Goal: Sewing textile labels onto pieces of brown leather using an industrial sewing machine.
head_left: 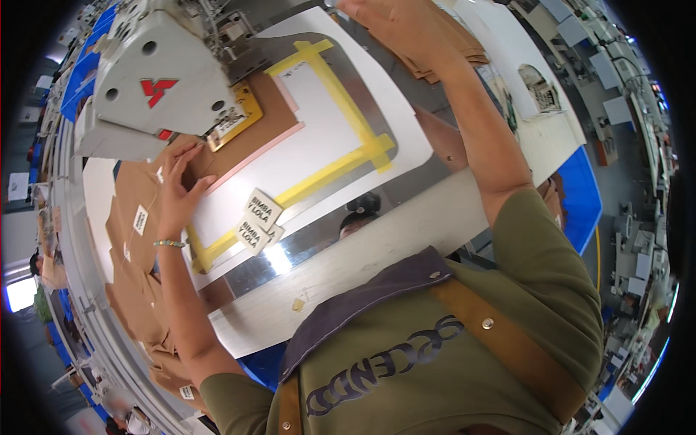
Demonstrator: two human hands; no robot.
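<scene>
The left hand (183, 181) lies at the left part of a flat brown piece (264, 109), just beside the near side of a pale sewing machine (148, 90). Its fingers are slightly bent and spread, with the thumb apart, and they touch the brown piece from above rather than close around it. A beaded bracelet (169, 243) circles that wrist.

The brown piece sits partly under the machine's head, on a white sheet (322, 123); a pink strip (257, 154) runs along its near edge. A yellow plate (250, 119) covers part of it. Yellow tape (344, 109) borders the sheet on the right and near sides. At the near edge, small pale labels (259, 209) with dark print overlap, partly across the tape.

The right hand (391, 29) is at the far right, near a stack of brown pieces (464, 52); its fingers reach the picture's edge, so I cannot tell whether they grip anything. More brown pieces (134, 272) lie at the left. The pale bench (362, 243) runs along the near side, and a blue bin (586, 192) is at the right.
</scene>
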